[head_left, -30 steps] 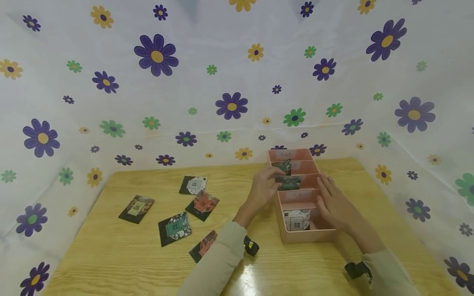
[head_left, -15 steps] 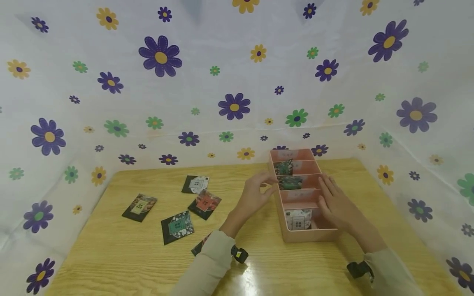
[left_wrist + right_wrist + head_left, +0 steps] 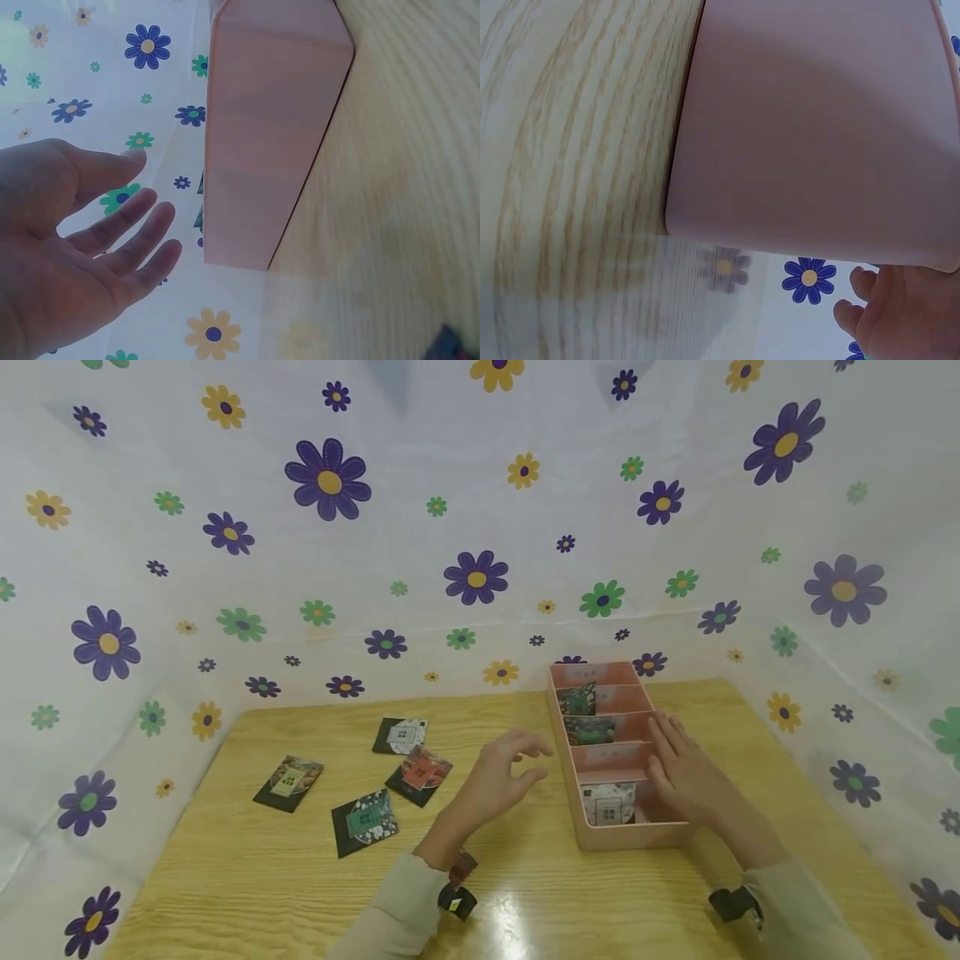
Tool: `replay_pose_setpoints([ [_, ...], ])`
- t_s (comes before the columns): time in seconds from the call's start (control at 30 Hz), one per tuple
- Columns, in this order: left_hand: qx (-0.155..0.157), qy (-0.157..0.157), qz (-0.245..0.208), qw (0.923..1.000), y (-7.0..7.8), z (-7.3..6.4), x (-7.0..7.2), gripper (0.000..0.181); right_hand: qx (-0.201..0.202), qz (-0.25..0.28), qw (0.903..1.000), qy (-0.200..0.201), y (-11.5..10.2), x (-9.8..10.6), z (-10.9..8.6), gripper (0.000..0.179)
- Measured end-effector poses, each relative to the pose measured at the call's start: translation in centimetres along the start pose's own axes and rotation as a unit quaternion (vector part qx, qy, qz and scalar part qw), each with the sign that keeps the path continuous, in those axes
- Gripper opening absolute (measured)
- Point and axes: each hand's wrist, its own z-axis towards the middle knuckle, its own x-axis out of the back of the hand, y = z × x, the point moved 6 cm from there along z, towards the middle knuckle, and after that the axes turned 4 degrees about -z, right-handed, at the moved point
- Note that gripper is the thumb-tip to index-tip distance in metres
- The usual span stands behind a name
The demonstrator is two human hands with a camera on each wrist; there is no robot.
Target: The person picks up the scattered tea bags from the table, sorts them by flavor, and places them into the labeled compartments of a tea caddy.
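A pink divided box point(image 3: 637, 837) stands on the table's right side. My right hand point(image 3: 686, 777) rests along its right rim with fingers straight; in the right wrist view the hand point(image 3: 907, 315) shows past the box's end. Left of the box hovers my left hand point(image 3: 491, 785), fingers loosely bent and apart. Nothing lies between thumb and fingers in the left wrist view, where the hand point(image 3: 82, 247) is clear of the box wall point(image 3: 262, 135). Inside are a white sachet point(image 3: 609, 803) in the front compartment and green sachets point(image 3: 591, 729) in two compartments farther back.
Several flat sachets lie on the wooden table point(image 3: 247, 877) to the left: a white-and-black one point(image 3: 401, 736), a red one point(image 3: 422, 773), a green one point(image 3: 365, 823) and a yellow one point(image 3: 288, 782). Another sachet point(image 3: 463, 865) is partly hidden by my left wrist. Flowered cloth point(image 3: 420, 460) encloses the table.
My left hand has let go of a green sachet at the box and drawn back left and toward me. The right hand has stayed on the rim.
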Motion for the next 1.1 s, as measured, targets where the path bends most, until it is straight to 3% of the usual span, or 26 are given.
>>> replay_pose_setpoints([
  [0.33,0.007,0.016,0.012,0.9998,-0.1,-3.3,1.8,0.029,-0.003,-0.012,0.9999,-0.005,0.1,-0.3,0.0,0.062],
  [0.57,0.044,0.009,0.012,0.9989,-1.0,-6.0,3.5,0.030,0.004,-0.009,0.9999,0.003,0.3,-0.4,0.0,0.062],
  [0.83,0.057,-0.011,0.033,0.9978,-1.7,-8.8,4.9,0.030,0.006,-0.001,0.9999,0.012,0.3,-0.6,-0.2,0.062],
  [1.1,0.099,-0.046,0.035,0.9934,-2.7,-11.1,5.6,0.027,-0.003,-0.007,1.0000,0.000,-0.1,-0.1,0.0,0.062],
])
